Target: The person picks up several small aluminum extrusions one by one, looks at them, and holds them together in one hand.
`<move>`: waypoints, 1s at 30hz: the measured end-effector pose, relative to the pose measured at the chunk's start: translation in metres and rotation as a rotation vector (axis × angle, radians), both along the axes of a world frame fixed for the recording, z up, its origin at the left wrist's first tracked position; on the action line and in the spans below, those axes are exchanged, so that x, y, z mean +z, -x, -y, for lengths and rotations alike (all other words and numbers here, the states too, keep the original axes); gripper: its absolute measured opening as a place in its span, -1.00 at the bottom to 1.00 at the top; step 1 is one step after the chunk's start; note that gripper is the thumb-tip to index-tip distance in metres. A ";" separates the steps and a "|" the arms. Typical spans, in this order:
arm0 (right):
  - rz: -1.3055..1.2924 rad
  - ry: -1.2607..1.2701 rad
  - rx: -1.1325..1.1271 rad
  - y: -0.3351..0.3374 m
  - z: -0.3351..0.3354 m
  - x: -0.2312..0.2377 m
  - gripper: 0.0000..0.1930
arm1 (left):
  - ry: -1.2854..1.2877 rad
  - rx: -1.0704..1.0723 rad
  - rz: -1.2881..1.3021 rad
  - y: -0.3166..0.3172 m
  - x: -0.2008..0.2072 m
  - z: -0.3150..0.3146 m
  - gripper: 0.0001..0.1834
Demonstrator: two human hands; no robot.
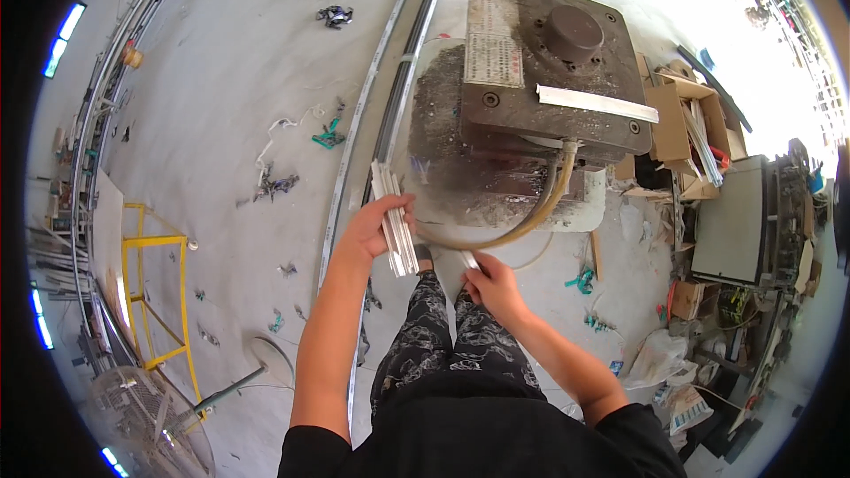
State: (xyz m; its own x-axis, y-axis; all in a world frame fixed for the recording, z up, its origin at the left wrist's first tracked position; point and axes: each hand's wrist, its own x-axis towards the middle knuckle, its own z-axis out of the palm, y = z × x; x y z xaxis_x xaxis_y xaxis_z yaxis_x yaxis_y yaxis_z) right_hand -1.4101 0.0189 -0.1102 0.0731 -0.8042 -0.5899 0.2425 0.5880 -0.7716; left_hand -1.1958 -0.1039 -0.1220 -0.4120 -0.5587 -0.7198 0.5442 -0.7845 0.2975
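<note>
My left hand (370,226) is wrapped round a short bundle of silver-white metal profile strips (392,221), held at a slant left of the machine's base. Lower and to the right, my right hand (496,288) is closed, with its thumb and fingers pinching a small pale strip (467,258); most of that piece is hidden by the fingers. Ahead stands a dark brown machine (553,44) with a round cap on top. One single white profile strip (598,104) lies across its top plate. A yellowish hose (556,193) loops from the machine towards my hands.
Two long metal profiles (359,128) lie on the floor at the left. A cardboard box (677,119) with strips stands beyond the machine. At far left are a yellow frame (133,296) and a fan (150,420). Cable ties and scraps (328,134) litter the floor.
</note>
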 end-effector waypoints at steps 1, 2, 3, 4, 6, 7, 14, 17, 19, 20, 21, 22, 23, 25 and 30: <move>-0.003 -0.006 -0.009 0.011 -0.011 0.000 -0.70 | -0.008 0.012 0.010 0.000 -0.001 -0.004 -0.68; -0.029 -0.048 -0.052 0.022 -0.020 0.000 -0.68 | -0.013 0.004 0.009 0.000 0.000 -0.010 -0.68; -0.055 -0.083 -0.098 0.032 -0.024 0.002 -0.66 | -0.008 0.057 0.028 0.000 0.002 -0.012 -0.68; -0.057 -0.083 -0.111 0.040 -0.027 0.004 -0.66 | -0.006 0.108 0.047 0.000 0.002 -0.015 -0.68; -0.089 -0.083 -0.200 0.051 -0.030 0.009 -0.64 | -0.028 0.168 0.034 -0.005 0.004 -0.023 -0.68; -0.126 -0.065 -0.229 0.055 -0.032 0.005 -0.65 | -0.002 0.172 0.053 -0.008 0.006 -0.027 -0.70; -0.166 -0.014 -0.305 0.052 -0.025 0.007 -0.69 | 0.161 -0.123 0.255 -0.005 0.021 -0.073 -0.63; -0.150 -0.015 -0.322 0.046 -0.021 0.008 -0.70 | 0.242 -0.321 0.262 0.020 0.035 -0.087 -0.55; -0.109 0.000 -0.310 0.044 -0.017 0.016 -0.71 | 0.291 -0.313 0.289 0.043 0.043 -0.094 -0.53; -0.108 0.001 -0.310 0.042 -0.018 0.016 -0.71 | 0.338 -0.299 0.320 0.053 0.045 -0.097 -0.51; -0.130 0.029 -0.262 0.041 -0.019 0.015 -0.73 | 0.376 -0.279 0.320 0.062 0.041 -0.099 -0.47; -0.148 0.057 -0.209 0.039 -0.021 0.015 -0.74 | 0.377 -0.277 0.320 0.066 0.034 -0.098 -0.47; -0.148 0.059 -0.207 0.034 -0.022 0.018 -0.74 | 0.419 -0.381 0.340 0.069 0.026 -0.096 -0.45; -0.069 0.063 -0.175 0.025 -0.025 0.029 -0.78 | 0.466 -0.501 0.404 0.079 0.022 -0.094 -0.45; -0.055 0.064 -0.117 0.025 -0.025 0.034 -0.76 | 0.598 -0.453 0.696 0.079 0.013 -0.096 -0.55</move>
